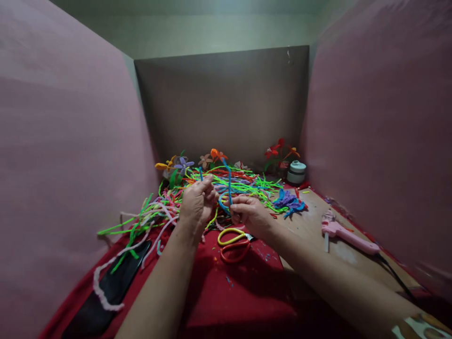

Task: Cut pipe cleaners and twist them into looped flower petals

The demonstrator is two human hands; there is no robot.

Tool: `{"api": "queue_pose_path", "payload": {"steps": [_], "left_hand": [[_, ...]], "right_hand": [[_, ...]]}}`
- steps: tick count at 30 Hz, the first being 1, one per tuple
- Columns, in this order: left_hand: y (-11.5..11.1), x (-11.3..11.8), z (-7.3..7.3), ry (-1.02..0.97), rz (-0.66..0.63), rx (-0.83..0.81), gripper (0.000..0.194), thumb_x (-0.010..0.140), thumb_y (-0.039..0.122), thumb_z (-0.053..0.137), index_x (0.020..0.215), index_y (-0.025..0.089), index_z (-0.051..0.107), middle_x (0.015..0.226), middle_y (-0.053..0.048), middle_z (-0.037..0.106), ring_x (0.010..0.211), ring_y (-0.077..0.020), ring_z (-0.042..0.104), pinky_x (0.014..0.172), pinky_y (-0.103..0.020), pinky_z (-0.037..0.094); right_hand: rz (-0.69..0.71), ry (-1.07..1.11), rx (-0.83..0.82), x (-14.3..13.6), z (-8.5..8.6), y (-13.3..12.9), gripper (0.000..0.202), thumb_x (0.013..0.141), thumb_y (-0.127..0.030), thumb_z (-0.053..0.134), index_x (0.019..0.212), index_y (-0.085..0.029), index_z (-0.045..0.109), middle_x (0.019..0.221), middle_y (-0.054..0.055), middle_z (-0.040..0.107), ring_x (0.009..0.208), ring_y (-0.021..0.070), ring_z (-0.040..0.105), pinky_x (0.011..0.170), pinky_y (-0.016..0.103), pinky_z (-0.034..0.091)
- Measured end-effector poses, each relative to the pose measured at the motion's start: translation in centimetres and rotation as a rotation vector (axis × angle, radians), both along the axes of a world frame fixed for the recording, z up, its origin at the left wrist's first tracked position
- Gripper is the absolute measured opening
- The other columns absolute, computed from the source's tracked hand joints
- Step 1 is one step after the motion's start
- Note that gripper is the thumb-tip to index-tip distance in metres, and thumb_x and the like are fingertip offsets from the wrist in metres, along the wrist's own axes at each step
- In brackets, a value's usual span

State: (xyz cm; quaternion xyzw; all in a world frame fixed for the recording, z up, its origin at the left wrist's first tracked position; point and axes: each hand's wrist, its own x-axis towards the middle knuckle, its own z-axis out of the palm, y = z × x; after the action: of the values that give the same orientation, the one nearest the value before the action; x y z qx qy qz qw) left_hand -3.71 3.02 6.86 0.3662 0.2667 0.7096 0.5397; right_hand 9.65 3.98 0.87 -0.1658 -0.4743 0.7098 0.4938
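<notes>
A blue pipe cleaner [230, 181] runs between my two hands, bent in a loop, with one end standing up above the right fingers. My left hand [198, 200] is closed on it, and a short blue tip pokes out over the thumb. My right hand [251, 213] pinches the pipe cleaner between thumb and fingers. Just below the hands, scissors [234, 245] with yellow and red handles lie on the red cloth [208, 287]. Behind the hands spreads a heap of green, red, pink and purple pipe cleaners [243, 181].
A pink glue gun [349, 235] with its cord lies on a wooden board [318, 254] at right, near blue and purple pipe-cleaner pieces [290, 201]. Pipe-cleaner flowers [183, 165] and a pale lidded jar [296, 172] stand at the back. A black flat object [106, 296] lies at left.
</notes>
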Motion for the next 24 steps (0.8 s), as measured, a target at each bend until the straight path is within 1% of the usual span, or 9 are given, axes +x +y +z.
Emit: {"api": "queue_pose_path", "payload": {"steps": [3, 6, 8, 10, 14, 16, 18, 21, 24], "left_hand": [[0.8, -0.6, -0.1, 0.085, -0.081, -0.031, 0.019, 0.066, 0.019, 0.072, 0.066, 0.011, 0.054, 0.044, 0.011, 0.027, 0.035, -0.002, 0.027, 0.039, -0.018, 0.025], [1.4, -1.0, -0.6, 0.132, -0.137, -0.045, 0.018, 0.066, 0.018, 0.072, 0.07, 0.011, 0.055, 0.045, 0.012, 0.025, 0.035, -0.0017, 0.025, 0.038, -0.017, 0.022], [1.7, -1.1, -1.1, 0.126, -0.143, -0.046, 0.018, 0.066, 0.017, 0.071, 0.071, 0.012, 0.055, 0.044, 0.012, 0.025, 0.034, -0.0015, 0.025, 0.038, -0.017, 0.02], [2.0, -1.1, -1.5, 0.094, -0.126, -0.041, 0.016, 0.068, 0.017, 0.068, 0.072, 0.012, 0.054, 0.043, 0.012, 0.025, 0.034, -0.0016, 0.024, 0.038, -0.017, 0.02], [2.4, -0.9, -2.2, 0.017, -0.082, -0.028, 0.013, 0.077, 0.022, 0.061, 0.08, 0.01, 0.055, 0.041, 0.012, 0.028, 0.033, -0.0019, 0.022, 0.038, -0.017, 0.022], [2.5, -0.9, -2.6, -0.02, -0.088, -0.017, 0.013, 0.08, 0.022, 0.057, 0.084, 0.01, 0.056, 0.042, 0.011, 0.029, 0.033, -0.0018, 0.023, 0.038, -0.017, 0.024], [2.6, -0.8, -3.1, -0.049, -0.135, -0.022, 0.013, 0.08, 0.022, 0.058, 0.084, 0.01, 0.056, 0.043, 0.011, 0.03, 0.034, -0.0014, 0.025, 0.039, -0.016, 0.025], [2.7, -0.9, -3.8, -0.033, -0.244, -0.068, 0.014, 0.075, 0.021, 0.065, 0.075, 0.01, 0.055, 0.044, 0.011, 0.028, 0.035, -0.0009, 0.026, 0.039, -0.016, 0.027], [2.9, -1.2, -4.3, 0.01, -0.304, -0.095, 0.016, 0.073, 0.018, 0.068, 0.067, 0.01, 0.054, 0.041, 0.012, 0.023, 0.034, -0.0012, 0.024, 0.039, -0.017, 0.029]], "right_hand": [[0.014, -0.054, 0.026, 0.0, -0.3, 0.5, 0.016, 0.066, -0.023, 0.068, 0.078, -0.013, 0.07, 0.054, -0.003, 0.053, 0.042, 0.0046, 0.04, 0.044, 0.019, 0.03], [0.007, -0.026, -0.017, -0.1, -0.6, 0.6, 0.022, 0.071, -0.031, 0.066, 0.083, -0.013, 0.071, 0.056, -0.003, 0.053, 0.043, 0.0045, 0.04, 0.043, 0.019, 0.029], [-0.002, 0.018, -0.063, -0.1, -0.8, 0.8, 0.023, 0.07, -0.03, 0.068, 0.085, -0.013, 0.071, 0.056, -0.002, 0.053, 0.045, 0.0045, 0.04, 0.043, 0.018, 0.03], [-0.009, 0.033, -0.115, 0.0, -1.1, 0.8, 0.025, 0.066, -0.026, 0.07, 0.086, -0.012, 0.07, 0.056, -0.003, 0.052, 0.043, 0.0039, 0.037, 0.042, 0.018, 0.028], [-0.048, -0.05, -0.187, 0.3, -1.3, 0.6, 0.026, 0.06, -0.021, 0.071, 0.084, -0.012, 0.07, 0.049, -0.006, 0.044, 0.039, 0.0028, 0.028, 0.037, 0.017, 0.022], [-0.08, -0.106, -0.156, 0.3, -1.2, 0.3, 0.023, 0.061, -0.021, 0.069, 0.082, -0.012, 0.069, 0.047, -0.007, 0.039, 0.039, 0.003, 0.026, 0.037, 0.017, 0.023], [-0.101, -0.177, -0.081, 0.4, -1.3, 0.0, 0.015, 0.065, -0.023, 0.067, 0.075, -0.012, 0.068, 0.046, -0.008, 0.035, 0.039, 0.0036, 0.025, 0.037, 0.018, 0.027], [-0.112, -0.29, 0.013, 0.5, -1.7, -0.4, 0.013, 0.068, -0.025, 0.063, 0.062, -0.013, 0.062, 0.046, -0.007, 0.034, 0.04, 0.0045, 0.028, 0.039, 0.019, 0.033], [-0.094, -0.362, 0.041, 0.6, -2.2, -0.5, 0.017, 0.07, -0.024, 0.059, 0.057, -0.015, 0.056, 0.045, -0.007, 0.035, 0.038, 0.0051, 0.03, 0.039, 0.019, 0.033]]}}
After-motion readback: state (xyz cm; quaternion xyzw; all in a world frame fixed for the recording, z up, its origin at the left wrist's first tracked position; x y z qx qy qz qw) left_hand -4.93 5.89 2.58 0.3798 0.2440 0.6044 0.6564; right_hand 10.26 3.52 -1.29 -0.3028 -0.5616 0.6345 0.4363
